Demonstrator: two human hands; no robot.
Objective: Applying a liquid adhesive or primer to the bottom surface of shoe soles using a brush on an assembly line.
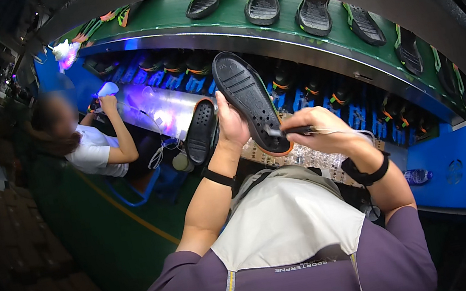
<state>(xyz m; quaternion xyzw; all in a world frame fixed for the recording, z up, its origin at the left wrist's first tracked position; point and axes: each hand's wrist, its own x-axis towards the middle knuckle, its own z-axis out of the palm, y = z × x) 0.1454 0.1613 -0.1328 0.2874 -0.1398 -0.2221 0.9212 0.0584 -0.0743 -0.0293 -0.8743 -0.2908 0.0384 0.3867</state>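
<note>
My left hand [232, 123] is closed on the edge of a black shoe sole [241, 84], tilted up with its hollow inner side facing me. Holes dot the sole's lower part, and an orange rim shows at its bottom end. In my right hand [322, 129] is a small brush [297, 131] with a dark handle. Its pale tip touches the sole near the holes. Just left of my left wrist rests a second black sole [202, 131] with an orange edge.
Ahead, a green conveyor belt [287, 24] carries several black soles. Below it, a rack of blue holders [355, 118] bears shoe parts. At left, a co-worker [93, 136] sits by a metal surface [146, 107] under purple light. A bottle [418, 176] lies at right.
</note>
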